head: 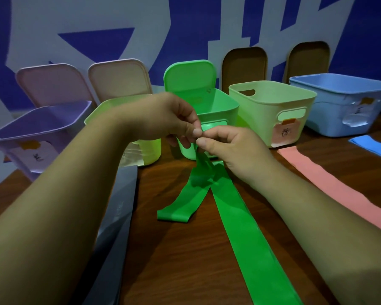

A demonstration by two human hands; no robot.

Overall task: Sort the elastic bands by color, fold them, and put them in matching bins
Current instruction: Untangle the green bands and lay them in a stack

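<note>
A long green elastic band (235,219) runs from the table's near edge up the middle, where it is doubled over. A short flap (180,208) of it hangs back onto the wood. My left hand (172,118) and my right hand (231,148) both pinch its raised fold with thumb and fingers, just in front of the green bin (220,106), whose lid stands open. A pink band (330,188) lies flat to the right. A blue band (374,148) lies at the far right. A grey band (117,219) lies to the left under my left forearm.
A row of open bins stands at the back of the wooden table: purple (40,128), pale green (150,150) behind my left hand, a second pale green with a pink label (271,106), and blue (343,100). Lids lean against the wall behind them.
</note>
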